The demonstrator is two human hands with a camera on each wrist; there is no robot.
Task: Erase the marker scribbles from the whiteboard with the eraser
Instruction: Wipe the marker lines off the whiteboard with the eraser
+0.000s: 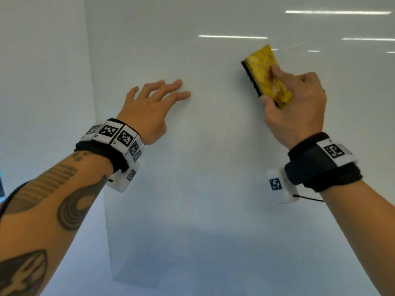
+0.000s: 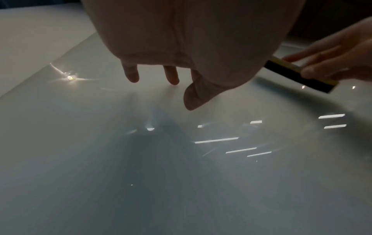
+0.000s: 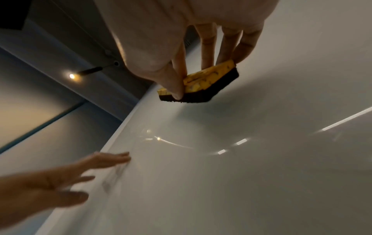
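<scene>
A glossy whiteboard (image 1: 213, 189) fills the head view; no marker scribbles show on it in any view. My right hand (image 1: 295, 103) grips a yellow eraser (image 1: 265, 71) with a black felt underside, thumb on one long edge and fingers on the other. The felt faces the board at upper right. In the right wrist view the eraser (image 3: 207, 82) hangs at the board with a shadow under it. My left hand (image 1: 154, 103) is spread with straight fingers, its fingertips (image 1: 186, 94) at the board left of the eraser. It holds nothing.
The whiteboard's left edge (image 1: 100, 167) runs down the head view, with a plain wall (image 1: 42, 82) beyond it. Ceiling lights reflect as bright streaks (image 1: 233, 36) on the board's upper right. A small lamp (image 3: 71, 76) glows beyond the board's edge in the right wrist view.
</scene>
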